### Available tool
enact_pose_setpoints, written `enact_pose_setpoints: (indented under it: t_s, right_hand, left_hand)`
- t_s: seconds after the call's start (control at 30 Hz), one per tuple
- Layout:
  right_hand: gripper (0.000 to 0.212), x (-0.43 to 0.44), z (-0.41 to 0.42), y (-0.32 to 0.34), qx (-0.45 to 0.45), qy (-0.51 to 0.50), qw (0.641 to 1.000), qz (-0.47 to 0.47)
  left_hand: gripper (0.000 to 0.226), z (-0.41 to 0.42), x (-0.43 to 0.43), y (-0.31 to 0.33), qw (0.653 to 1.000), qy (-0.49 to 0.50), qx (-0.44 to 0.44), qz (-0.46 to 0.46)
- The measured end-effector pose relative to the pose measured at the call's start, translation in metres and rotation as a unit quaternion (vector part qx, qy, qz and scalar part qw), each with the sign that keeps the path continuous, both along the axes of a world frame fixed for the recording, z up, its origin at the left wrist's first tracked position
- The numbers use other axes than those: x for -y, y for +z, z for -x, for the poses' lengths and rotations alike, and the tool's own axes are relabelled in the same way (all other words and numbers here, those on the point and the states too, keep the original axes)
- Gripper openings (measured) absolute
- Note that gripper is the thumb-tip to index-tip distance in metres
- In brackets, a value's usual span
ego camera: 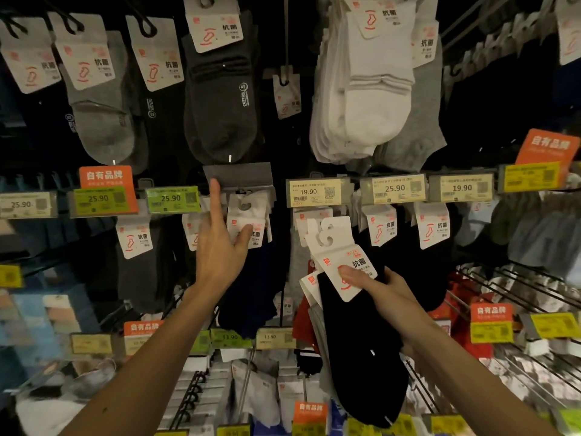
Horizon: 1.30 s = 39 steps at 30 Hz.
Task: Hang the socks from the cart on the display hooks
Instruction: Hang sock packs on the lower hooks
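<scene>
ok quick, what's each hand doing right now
Left hand: open, index finger up, thumb touching a hanging sock card.
Right hand: gripping the black sock pack.
</scene>
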State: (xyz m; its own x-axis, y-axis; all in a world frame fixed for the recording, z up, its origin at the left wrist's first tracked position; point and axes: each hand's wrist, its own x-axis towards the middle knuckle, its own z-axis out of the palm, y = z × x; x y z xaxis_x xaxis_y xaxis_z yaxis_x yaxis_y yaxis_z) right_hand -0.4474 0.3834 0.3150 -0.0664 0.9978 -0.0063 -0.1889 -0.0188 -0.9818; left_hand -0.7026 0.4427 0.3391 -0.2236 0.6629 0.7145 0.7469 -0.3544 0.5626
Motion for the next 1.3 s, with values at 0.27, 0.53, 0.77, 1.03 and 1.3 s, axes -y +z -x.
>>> enact_pose_setpoints:
  t_s: [0.27,0.53,0.77,1.03,1.3]
  right_hand:
    - [0.044,0.002,-0.005,-0.017,0.029,-0.021,0.999,0.009]
    - [0.048,0.011,0.005,-0.02,0.029,-0.039,0.999,-0.006]
    - [0.04,0.018,-0.027,-0.004,0.041,-0.049,0.996,-0.068]
    - [0.048,0.043,-0.104,0.009,0.065,-0.027,0.992,-0.106]
    - [0.119,0.067,-0.191,0.009,0.036,0.047,0.994,-0.088]
  left_hand:
    - [0.015,-0.018,0.063,-0.043,0.997,-0.023,0.039,0.069]
    - [0.062,-0.112,0.105,-0.036,0.853,-0.268,0.34,0.291]
    - [0.071,-0.167,0.107,-0.017,0.887,-0.218,0.333,0.234]
    - [0.076,-0.242,0.122,-0.002,0.922,-0.211,0.257,0.2]
    - [0.048,-0.309,0.147,0.001,0.92,-0.232,0.243,0.2]
